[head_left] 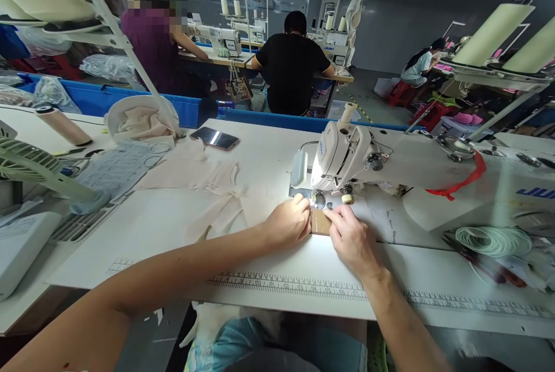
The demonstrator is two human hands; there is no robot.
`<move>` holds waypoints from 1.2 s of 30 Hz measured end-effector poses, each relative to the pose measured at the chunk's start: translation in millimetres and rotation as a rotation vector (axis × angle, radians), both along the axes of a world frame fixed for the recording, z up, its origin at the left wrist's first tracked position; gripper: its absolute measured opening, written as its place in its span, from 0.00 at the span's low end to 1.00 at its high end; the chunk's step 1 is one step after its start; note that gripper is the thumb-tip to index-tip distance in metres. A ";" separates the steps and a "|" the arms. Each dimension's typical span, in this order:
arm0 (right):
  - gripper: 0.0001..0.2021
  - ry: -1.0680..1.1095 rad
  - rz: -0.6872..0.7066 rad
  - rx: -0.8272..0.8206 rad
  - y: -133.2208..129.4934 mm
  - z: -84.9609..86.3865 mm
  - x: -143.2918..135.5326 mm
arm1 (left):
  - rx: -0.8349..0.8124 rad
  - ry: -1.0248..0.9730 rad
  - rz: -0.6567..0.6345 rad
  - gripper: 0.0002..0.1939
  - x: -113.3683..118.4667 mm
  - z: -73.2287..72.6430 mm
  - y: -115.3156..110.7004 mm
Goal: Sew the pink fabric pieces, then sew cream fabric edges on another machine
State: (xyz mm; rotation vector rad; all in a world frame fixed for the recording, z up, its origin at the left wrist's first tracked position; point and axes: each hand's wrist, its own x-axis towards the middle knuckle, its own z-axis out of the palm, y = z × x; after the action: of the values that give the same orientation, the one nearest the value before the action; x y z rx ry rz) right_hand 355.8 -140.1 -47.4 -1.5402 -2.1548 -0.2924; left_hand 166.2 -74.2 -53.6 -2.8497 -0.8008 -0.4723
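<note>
A white sewing machine (342, 155) stands on the table, its needle area just beyond my hands. My left hand (288, 219) is closed at the left of the presser foot, fingertips pressed together; whatever they pinch is hidden. To the right of the foot, my right hand (352, 239) has its thumb and index finger close together at the edge of a brown plate (321, 224). Any small piece between those fingers is too small to make out. Thin pale pink fabric (195, 173) lies spread on the table left of my left hand.
A phone (215, 138) and a white bowl of cloth (141, 119) lie behind the fabric. At left is a green fan (39, 167). Coiled pale cord (493, 241) sits at right near dark-handled tools. A printed ruler (286, 287) runs along the front edge. Other people sit at machines beyond.
</note>
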 end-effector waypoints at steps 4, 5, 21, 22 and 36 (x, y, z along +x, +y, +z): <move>0.18 0.050 0.036 -0.029 -1.0 -2.1 0.6 | -0.005 -0.007 0.012 0.15 2.2 -3.6 1.4; 0.19 0.061 0.045 -0.035 -1.8 -2.7 0.5 | -0.004 -0.008 0.012 0.15 2.5 -4.3 1.5; 0.26 0.412 -0.173 -0.188 38.2 10.4 6.9 | -0.015 0.029 0.001 0.15 0.8 5.3 0.4; 0.25 0.420 -0.176 -0.189 35.8 10.3 5.9 | -0.022 0.026 0.000 0.14 1.0 4.7 1.0; 0.26 0.463 -0.199 -0.221 32.0 10.2 3.8 | -0.069 -0.006 0.026 0.13 2.5 1.6 9.7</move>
State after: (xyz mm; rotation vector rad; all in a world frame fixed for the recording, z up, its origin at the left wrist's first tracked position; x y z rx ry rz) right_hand 359.6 -108.2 -37.3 -1.7421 -1.7185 0.2299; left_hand 168.7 -64.5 -52.0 -2.8981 -0.8715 -0.4579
